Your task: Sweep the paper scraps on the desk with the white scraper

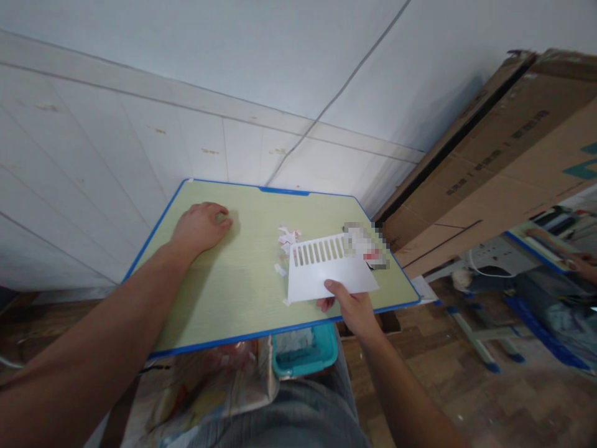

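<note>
My right hand [352, 308] grips a flat white sheet with a row of long slots [326, 274] by its near edge, thumb on top and fingers underneath. The sheet looks like card or thin plastic; I cannot tell which. It is over the right part of a pale green tabletop with a blue rim [242, 267]. My left hand [200, 227] rests at the tabletop's far left, its fingers loosely curled with a gap to the thumb, and nothing visible in it. Torn white paper scraps [288, 238] lie just beyond the sheet's left corner. A blurred-out item [366, 246] is at its right.
A big cardboard box [494, 155] leans close to the table's right side. Below the near edge are a turquoise basket [305, 354] and a bag-like container with a pale rim [270, 373]. A cable [336, 96] runs down the wall. Another person's hand [585, 267] shows at far right.
</note>
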Tool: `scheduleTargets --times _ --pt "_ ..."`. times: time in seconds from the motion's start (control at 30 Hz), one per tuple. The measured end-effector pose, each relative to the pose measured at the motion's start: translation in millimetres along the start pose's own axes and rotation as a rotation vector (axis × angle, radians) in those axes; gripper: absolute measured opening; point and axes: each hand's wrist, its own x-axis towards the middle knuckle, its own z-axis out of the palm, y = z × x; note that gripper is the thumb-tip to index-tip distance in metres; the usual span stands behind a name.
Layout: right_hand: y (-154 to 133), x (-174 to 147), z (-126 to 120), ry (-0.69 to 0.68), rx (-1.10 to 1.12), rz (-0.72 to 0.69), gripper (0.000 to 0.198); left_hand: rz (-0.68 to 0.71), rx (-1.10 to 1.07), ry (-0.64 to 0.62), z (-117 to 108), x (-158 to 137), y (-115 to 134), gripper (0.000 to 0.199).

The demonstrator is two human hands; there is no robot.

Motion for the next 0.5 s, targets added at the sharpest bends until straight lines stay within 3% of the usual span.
scheduleTargets --times 0.5 --pt "-5.9 -1.9 -1.0 0.012 0.022 0.039 0.029 -0.003 0.001 -0.009 0.0 -2.0 1.2 0.06"
